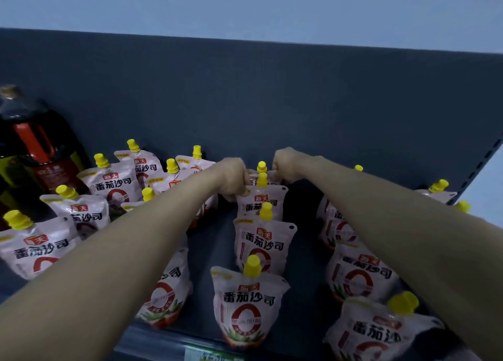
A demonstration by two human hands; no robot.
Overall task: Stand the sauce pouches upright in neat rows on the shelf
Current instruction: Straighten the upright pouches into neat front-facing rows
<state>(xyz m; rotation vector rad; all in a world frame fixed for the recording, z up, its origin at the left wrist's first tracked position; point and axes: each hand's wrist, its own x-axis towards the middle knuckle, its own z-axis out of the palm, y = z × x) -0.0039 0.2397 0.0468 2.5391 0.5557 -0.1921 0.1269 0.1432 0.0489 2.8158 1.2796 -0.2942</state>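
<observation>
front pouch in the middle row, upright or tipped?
Upright. The front pouch stands on its base at the shelf edge, yellow cap on top, label facing forward, in line with the pouches behind it.

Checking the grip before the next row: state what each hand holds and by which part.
Both hands pinch the rearmost pouch of the middle row: left hand at its top left corner, right hand at its top right corner.
</observation>
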